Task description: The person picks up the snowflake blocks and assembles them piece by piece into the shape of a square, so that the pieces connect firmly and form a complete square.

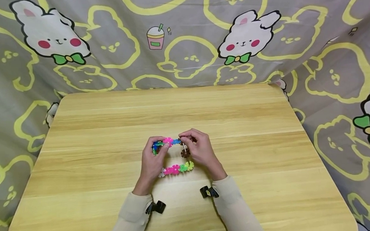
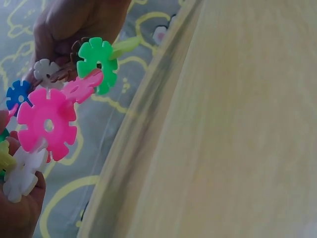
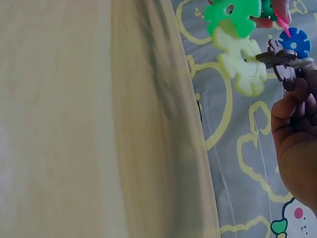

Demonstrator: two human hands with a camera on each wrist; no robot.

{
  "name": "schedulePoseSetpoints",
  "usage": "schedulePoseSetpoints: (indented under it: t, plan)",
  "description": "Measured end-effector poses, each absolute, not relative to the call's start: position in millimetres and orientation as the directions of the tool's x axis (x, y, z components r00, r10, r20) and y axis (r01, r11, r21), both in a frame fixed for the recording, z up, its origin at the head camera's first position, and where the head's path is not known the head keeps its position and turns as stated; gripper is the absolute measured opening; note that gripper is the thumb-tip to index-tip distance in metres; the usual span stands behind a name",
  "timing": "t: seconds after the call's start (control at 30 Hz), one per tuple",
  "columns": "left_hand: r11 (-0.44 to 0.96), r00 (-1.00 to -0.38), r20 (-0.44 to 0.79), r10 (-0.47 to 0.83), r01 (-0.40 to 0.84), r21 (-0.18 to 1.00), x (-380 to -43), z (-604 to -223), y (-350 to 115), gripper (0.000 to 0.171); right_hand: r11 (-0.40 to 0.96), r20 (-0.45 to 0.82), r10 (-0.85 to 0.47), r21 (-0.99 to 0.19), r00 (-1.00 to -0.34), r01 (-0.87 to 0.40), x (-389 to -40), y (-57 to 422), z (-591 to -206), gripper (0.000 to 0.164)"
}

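A chain of plastic snowflake discs, bent into a loop, hangs between both hands above the table. Along its near side run a yellow disc (image 1: 189,165), a green disc (image 2: 91,62) and pink discs (image 2: 42,116), with a white disc (image 2: 24,171) by the left palm. My left hand (image 1: 152,159) pinches the far side at a pink disc (image 1: 168,141); blue and green discs show behind its thumb. Beside that sits a blue disc (image 3: 297,43). My right hand (image 1: 201,148) pinches the chain's far right corner, near brown discs (image 1: 185,153) and a white disc (image 2: 47,70); its fingers partly hide them.
The wood-grain table (image 1: 249,125) has rounded corners and spreads out on all sides of the hands. A grey curtain (image 1: 189,22) with rabbit prints hangs behind it and at its sides. Each sleeve carries a black wrist camera mount (image 1: 156,207).
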State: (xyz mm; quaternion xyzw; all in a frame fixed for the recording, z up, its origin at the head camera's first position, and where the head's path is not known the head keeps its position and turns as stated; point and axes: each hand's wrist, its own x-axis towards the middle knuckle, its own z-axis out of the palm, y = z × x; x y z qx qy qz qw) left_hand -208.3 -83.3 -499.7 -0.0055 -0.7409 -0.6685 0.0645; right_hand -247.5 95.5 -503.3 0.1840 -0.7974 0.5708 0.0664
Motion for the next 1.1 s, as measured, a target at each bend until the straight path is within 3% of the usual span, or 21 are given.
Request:
schedulePoseSetpoints:
  t: [0.27,0.47,0.77,1.1]
  plan:
    - [0.101,-0.992,0.121,-0.031,0.117,0.988,-211,-511,-88,0.04,0.291,0.258,-0.189,-0.907,-0.947,-0.305,-248,99,-500,0.014]
    - [0.035,-0.993,0.118,-0.026,0.117,0.992,-211,-510,-88,0.028,0.238,0.251,-0.188,-0.926,-0.949,-0.292,-249,100,-498,0.015]
    - [-0.059,-0.987,0.114,-0.111,0.121,0.991,-214,-509,-88,0.024,0.229,0.197,-0.239,-0.94,-0.951,-0.253,-249,100,-495,0.022]
    - [-0.264,-0.98,0.061,-0.19,0.111,0.958,-215,-503,-88,0.022,0.014,0.115,-0.294,-0.992,-0.949,-0.125,-247,93,-496,0.027]
